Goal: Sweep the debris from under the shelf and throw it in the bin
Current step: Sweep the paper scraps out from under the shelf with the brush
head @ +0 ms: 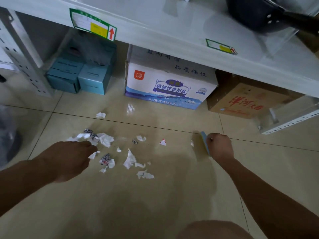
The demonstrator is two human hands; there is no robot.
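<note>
Torn white paper scraps and crumpled printed wrappers lie scattered on the beige tiled floor in front of the white shelf. My left hand reaches down over the left end of the pile, fingers pinched on a paper scrap. My right hand is to the right of the scraps, shut on a small blue brush whose bristles touch the floor. A dark bin with a plastic liner shows at the left edge.
Under the shelf stand teal boxes, a white and blue salt carton and a brown carton. A dark pan sits on the shelf top. A shelf upright stands left; a bracket lies right. My knee shows below.
</note>
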